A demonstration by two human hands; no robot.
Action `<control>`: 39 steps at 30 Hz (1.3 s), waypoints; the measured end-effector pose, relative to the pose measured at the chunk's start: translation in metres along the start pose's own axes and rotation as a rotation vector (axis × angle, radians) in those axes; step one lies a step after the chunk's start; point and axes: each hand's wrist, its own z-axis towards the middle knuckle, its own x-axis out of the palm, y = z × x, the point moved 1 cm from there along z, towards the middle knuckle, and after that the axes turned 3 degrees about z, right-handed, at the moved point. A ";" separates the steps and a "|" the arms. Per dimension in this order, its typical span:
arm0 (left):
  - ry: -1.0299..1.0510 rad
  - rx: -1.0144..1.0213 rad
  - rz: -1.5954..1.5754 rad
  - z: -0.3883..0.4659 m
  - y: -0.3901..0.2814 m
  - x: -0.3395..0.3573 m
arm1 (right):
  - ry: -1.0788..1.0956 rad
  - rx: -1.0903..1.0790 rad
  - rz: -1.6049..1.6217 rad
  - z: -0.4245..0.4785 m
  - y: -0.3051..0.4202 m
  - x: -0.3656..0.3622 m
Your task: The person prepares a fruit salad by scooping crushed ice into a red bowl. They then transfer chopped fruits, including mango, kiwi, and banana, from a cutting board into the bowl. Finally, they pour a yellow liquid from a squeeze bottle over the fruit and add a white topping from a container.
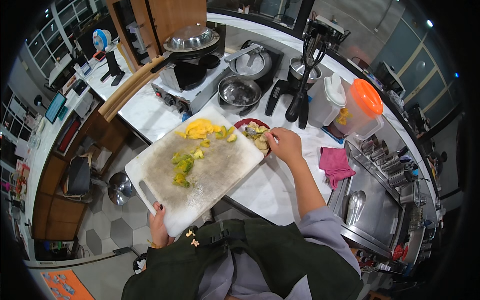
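My left hand (160,227) grips the near left corner of a white plastic cutting board (221,176), by its handle slot. On the board lie yellow fruit slices (198,128) near the far edge and green-yellow avocado pieces (183,167) nearer the middle. The board's right corner reaches over the white counter beside a red bowl (250,120) of cut fruit. A metal spoon (250,131) rests in that bowl. My right hand (285,144) is at the bowl's right side, thumb and fingertips pinched together at the fruit; what they pinch is too small to tell.
Behind the board stand a stove (195,88) with a lidded pan and metal pans (240,91). A manual press (300,93) and plastic pitchers (363,108) stand at the back right. A pink cloth (336,167) lies before a steel sink area holding a scoop (355,207).
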 end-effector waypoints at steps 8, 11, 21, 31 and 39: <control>0.011 0.015 0.029 -0.003 -0.004 0.006 | 0.014 0.109 -0.102 0.011 0.001 -0.003; 0.012 -0.002 0.030 -0.003 -0.002 0.006 | -0.010 0.101 0.055 0.010 0.028 -0.008; 0.051 -0.027 0.114 -0.006 0.004 0.012 | 0.160 -0.064 0.309 -0.023 0.129 0.022; 0.003 -0.025 0.087 -0.006 0.011 0.019 | 0.139 -0.113 0.141 -0.050 0.163 0.031; -0.008 0.003 0.208 -0.004 0.014 0.006 | 0.032 -0.100 0.047 -0.044 0.097 0.009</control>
